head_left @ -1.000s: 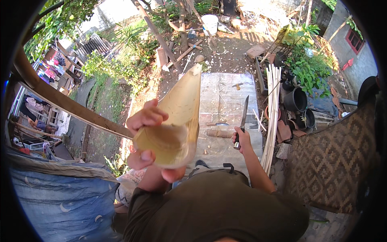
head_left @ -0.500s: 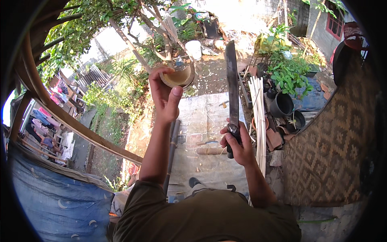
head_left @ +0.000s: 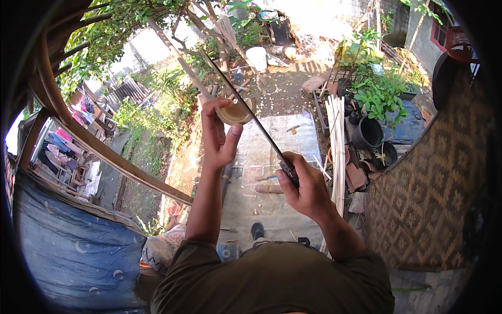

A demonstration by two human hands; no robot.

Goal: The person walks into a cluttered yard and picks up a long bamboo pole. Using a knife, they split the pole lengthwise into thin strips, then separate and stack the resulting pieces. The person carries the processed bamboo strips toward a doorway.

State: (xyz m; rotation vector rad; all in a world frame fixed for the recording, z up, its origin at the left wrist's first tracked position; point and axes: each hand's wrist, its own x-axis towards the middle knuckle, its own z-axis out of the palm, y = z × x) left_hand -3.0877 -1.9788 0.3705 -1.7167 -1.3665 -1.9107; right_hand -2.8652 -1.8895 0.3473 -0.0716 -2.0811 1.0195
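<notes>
My left hand (head_left: 218, 140) is raised, its fingers curled round a half-round, hollow tan piece (head_left: 234, 115) with a pale inside. Whether it is bamboo or shell I cannot tell. The handle of a machete (head_left: 266, 134) is gripped in my right hand (head_left: 309, 187). Its long dark blade slants up and left, seen nearly edge-on, and crosses the right side of the tan piece in the picture. Whether blade and piece touch is unclear. Below my hands, a short brown cylinder (head_left: 270, 189) lies on the ground sheet beside a small thin tool.
A pale sheet (head_left: 277, 217) covers the ground, scattered with chips. Long pale strips (head_left: 337, 157) lie at the right by black pots (head_left: 367, 132). Farther right stands a woven panel (head_left: 418, 209). On the left are a curved wooden rail (head_left: 130, 166) and blue cloth (head_left: 78, 238).
The machete has tipped from upright toward the left, so its blade now crosses the tan piece. My right hand has turned with it; my left hand has shifted slightly right and down.
</notes>
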